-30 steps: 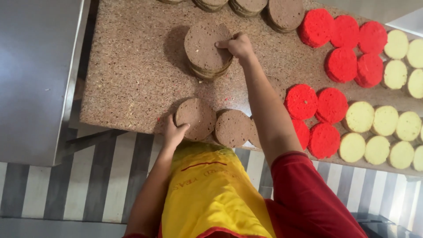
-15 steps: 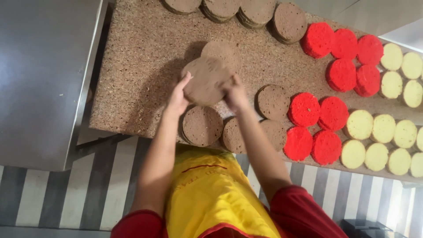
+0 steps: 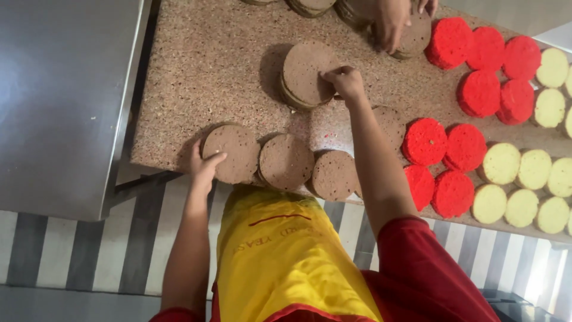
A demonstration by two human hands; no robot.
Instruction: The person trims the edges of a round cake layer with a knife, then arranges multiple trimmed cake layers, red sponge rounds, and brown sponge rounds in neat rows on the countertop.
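At the far left stands a steel surface [image 3: 59, 101], beside the speckled stone counter [image 3: 208, 77]. The counter bears everything here; there are no trays or bowls, and the cake rounds lie straight on the stone.

The left hand [image 3: 204, 167] rests at the counter's near edge with fingers spread loosely over the rim of a brown round [image 3: 235, 152], touching it rather than gripping it. Just to the right lie two more brown rounds [image 3: 286, 162], edges touching, in a row along the near edge.

Farther back, mid-counter, sits a stack of brown rounds [image 3: 304, 74]. The right hand [image 3: 342, 82] is at its right edge, fingers curled narrow and pinching the top layer's rim. Under the right forearm another brown round [image 3: 390, 122] shows in part.

At the top edge, another person's hand [image 3: 390, 22] presses on a further brown stack [image 3: 417, 36], with more brown stacks cut off by the frame to its left.

Right of these come the red rounds [image 3: 453, 42], in two groups, one at the back and one near the front edge. Farthest right lie the pale yellow rounds [image 3: 500, 164], set in close rows.

Below, the person wears a yellow apron [image 3: 280, 256] over red sleeves, above a striped floor [image 3: 65, 256].
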